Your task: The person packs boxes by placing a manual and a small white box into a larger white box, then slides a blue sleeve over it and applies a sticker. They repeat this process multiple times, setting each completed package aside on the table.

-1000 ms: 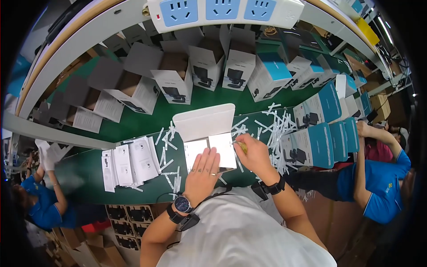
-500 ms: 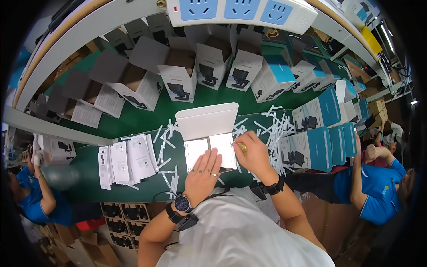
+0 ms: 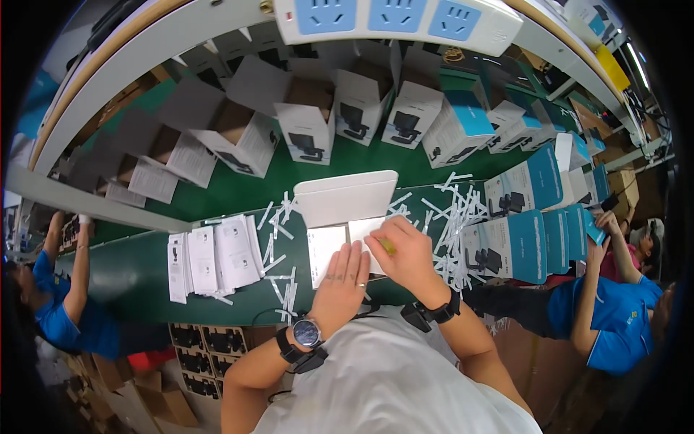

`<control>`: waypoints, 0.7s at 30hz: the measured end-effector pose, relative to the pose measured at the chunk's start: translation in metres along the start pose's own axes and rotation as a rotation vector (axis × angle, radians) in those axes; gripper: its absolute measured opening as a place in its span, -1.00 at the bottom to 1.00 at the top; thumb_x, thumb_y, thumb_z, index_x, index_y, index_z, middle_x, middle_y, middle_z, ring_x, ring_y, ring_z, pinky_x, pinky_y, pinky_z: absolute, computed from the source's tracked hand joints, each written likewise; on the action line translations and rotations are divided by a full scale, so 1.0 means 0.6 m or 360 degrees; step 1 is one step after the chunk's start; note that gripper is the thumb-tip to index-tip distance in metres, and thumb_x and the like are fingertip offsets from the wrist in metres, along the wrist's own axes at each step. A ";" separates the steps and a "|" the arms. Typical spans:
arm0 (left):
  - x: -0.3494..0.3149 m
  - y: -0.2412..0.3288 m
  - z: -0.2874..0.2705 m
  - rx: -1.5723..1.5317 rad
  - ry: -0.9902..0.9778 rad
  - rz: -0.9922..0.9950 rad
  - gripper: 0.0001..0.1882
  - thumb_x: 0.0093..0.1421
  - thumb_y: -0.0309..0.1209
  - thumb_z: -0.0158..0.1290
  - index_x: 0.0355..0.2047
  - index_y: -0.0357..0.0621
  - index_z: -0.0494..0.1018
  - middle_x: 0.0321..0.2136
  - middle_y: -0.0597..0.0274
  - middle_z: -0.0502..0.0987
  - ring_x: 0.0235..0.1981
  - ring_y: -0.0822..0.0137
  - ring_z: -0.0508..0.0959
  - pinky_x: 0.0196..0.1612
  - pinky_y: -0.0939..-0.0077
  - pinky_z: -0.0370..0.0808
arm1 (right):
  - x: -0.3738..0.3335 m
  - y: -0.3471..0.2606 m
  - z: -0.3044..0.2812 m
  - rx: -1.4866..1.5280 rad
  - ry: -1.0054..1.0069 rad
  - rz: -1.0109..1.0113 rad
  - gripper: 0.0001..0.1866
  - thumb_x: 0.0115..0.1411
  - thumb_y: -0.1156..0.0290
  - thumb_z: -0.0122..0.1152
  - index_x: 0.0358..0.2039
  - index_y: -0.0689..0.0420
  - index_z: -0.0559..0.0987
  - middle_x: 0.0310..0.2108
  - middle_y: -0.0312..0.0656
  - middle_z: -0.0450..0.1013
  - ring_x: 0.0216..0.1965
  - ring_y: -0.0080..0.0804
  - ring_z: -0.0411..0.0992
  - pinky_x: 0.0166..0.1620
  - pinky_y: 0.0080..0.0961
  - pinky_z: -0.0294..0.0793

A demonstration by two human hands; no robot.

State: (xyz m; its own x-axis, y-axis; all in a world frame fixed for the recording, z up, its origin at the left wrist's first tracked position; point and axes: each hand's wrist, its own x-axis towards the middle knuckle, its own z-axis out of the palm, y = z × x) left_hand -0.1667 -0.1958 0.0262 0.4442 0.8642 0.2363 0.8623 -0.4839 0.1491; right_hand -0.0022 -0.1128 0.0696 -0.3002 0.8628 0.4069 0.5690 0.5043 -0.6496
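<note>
A white carton (image 3: 319,266) lies in front of me with its wide flap (image 3: 345,200) raised at the far side. White panels cover most of its near part, with a dark gap between them. My left hand (image 3: 343,277) rests flat on the carton, fingers stretched forward. On the carton's right part, my right hand (image 3: 406,254) is closed in a pinch around a small yellow thing (image 3: 389,246), partly hidden by the fingers. Its kind cannot be made out.
Folded white leaflets (image 3: 217,254) lie left of the carton. Cut white strips (image 3: 455,235) are scattered on both sides. Open camera boxes (image 3: 307,137) line the back; blue-and-white boxes (image 3: 524,239) stand right. A power strip (image 3: 405,18) hangs overhead. Co-workers in blue sit either side.
My right hand has moved left, from the carton's right edge onto its panel. My left hand stays flat on it. The right co-worker's hands now hold a blue piece by the boxes.
</note>
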 end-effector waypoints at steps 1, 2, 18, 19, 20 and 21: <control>-0.002 0.004 0.000 0.0052 -0.0017 -0.0005 -0.38 0.20 -0.49 -0.07 0.28 -0.49 0.20 0.31 -0.36 0.20 0.34 -0.24 0.24 0.38 -0.02 0.20 | 0.016 -0.004 0.007 -0.0078 -0.0068 0.0060 -0.84 0.09 0.38 0.42 -0.41 0.12 0.58 -0.39 -0.18 0.51 -0.43 -0.14 0.53 -0.39 -0.35 0.52; -0.001 0.000 0.003 0.0066 -0.0008 -0.0015 -0.38 0.20 -0.49 -0.07 0.28 -0.49 0.20 0.31 -0.36 0.20 0.34 -0.24 0.24 0.38 -0.02 0.20 | 0.022 -0.002 0.010 -0.0071 -0.0067 0.0041 -0.84 0.09 0.38 0.42 -0.41 0.12 0.58 -0.39 -0.18 0.51 -0.43 -0.14 0.53 -0.39 -0.35 0.52; -0.008 -0.017 0.008 -0.0087 0.0089 0.0017 -0.38 0.21 -0.47 -0.11 0.29 -0.45 0.20 0.34 -0.30 0.18 0.36 -0.18 0.23 0.42 0.05 0.14 | 0.006 0.063 -0.002 -0.0289 -0.0046 0.0202 -0.85 0.15 0.32 0.33 -0.40 0.07 0.54 -0.42 -0.20 0.50 -0.44 -0.09 0.53 -0.42 -0.25 0.50; -0.009 -0.018 0.009 -0.0083 0.0083 0.0019 -0.38 0.22 -0.47 -0.11 0.30 -0.45 0.20 0.35 -0.30 0.17 0.36 -0.18 0.23 0.42 0.06 0.14 | 0.007 0.062 0.000 -0.0265 -0.0036 0.0201 -0.85 0.15 0.32 0.34 -0.40 0.07 0.54 -0.43 -0.21 0.50 -0.44 -0.09 0.53 -0.42 -0.26 0.50; -0.010 -0.019 0.009 -0.0078 0.0081 0.0014 -0.38 0.22 -0.47 -0.11 0.30 -0.45 0.20 0.35 -0.30 0.17 0.36 -0.18 0.23 0.42 0.06 0.14 | 0.006 0.055 0.005 -0.0258 -0.0038 0.0198 -0.85 0.15 0.32 0.34 -0.40 0.07 0.54 -0.43 -0.21 0.50 -0.44 -0.09 0.53 -0.42 -0.26 0.50; -0.011 -0.019 0.010 -0.0096 0.0089 0.0005 -0.40 0.22 -0.46 -0.10 0.27 -0.45 0.23 0.33 -0.30 0.20 0.36 -0.20 0.23 0.42 0.03 0.14 | 0.003 0.043 0.012 -0.0110 -0.0064 0.0126 -0.84 0.13 0.34 0.35 -0.40 0.09 0.54 -0.44 -0.18 0.49 -0.43 -0.10 0.53 -0.40 -0.28 0.50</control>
State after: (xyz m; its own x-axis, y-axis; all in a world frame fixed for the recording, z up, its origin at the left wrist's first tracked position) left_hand -0.1780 -0.1951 0.0171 0.4312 0.8543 0.2901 0.8439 -0.4957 0.2053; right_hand 0.0064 -0.0976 0.0488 -0.2819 0.9013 0.3288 0.6433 0.4318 -0.6322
